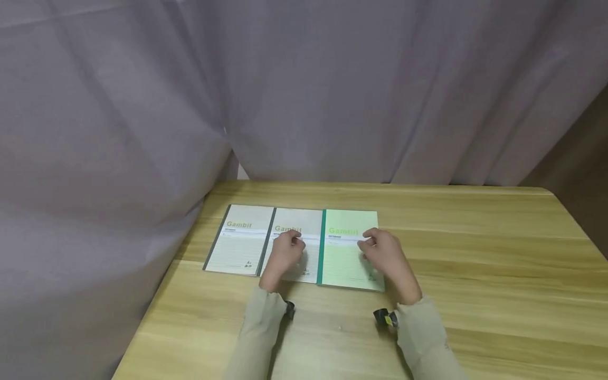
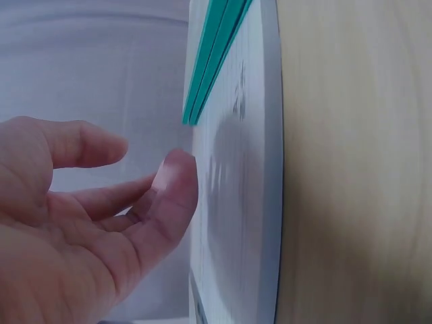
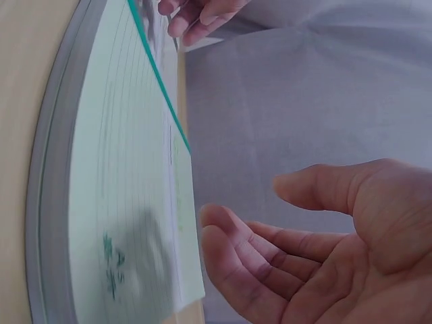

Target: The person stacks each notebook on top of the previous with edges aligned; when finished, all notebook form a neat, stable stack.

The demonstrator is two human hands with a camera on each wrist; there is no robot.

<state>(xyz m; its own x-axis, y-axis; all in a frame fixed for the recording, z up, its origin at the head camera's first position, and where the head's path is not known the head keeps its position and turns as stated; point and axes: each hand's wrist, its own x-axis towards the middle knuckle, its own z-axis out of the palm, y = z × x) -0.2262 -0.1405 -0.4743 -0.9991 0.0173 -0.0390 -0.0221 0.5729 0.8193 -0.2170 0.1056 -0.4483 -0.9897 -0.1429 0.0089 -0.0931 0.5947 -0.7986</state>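
Three notebook covers marked "Gambit" lie side by side on the table. Dark spines edge the white left notebook (image 1: 237,248) and the white middle notebook (image 1: 304,215); the green notebook (image 1: 347,264) has a teal spine. Two teal spines (image 2: 214,61) appear one on the other in the left wrist view, so green notebooks seem stacked. My left hand (image 1: 286,254) hovers over the middle notebook, fingers loosely bent, with a gap between thumb and fingertips. Over the green notebook's right edge is my right hand (image 1: 386,256), its fingers likewise bent and holding nothing.
The wood-grain table (image 1: 499,264) extends to the right of the notebooks and toward me. A grey curtain (image 1: 309,95) hangs behind the table and along its left side. Small dark devices (image 1: 381,317) sit at both wrists, by the sleeve cuffs.
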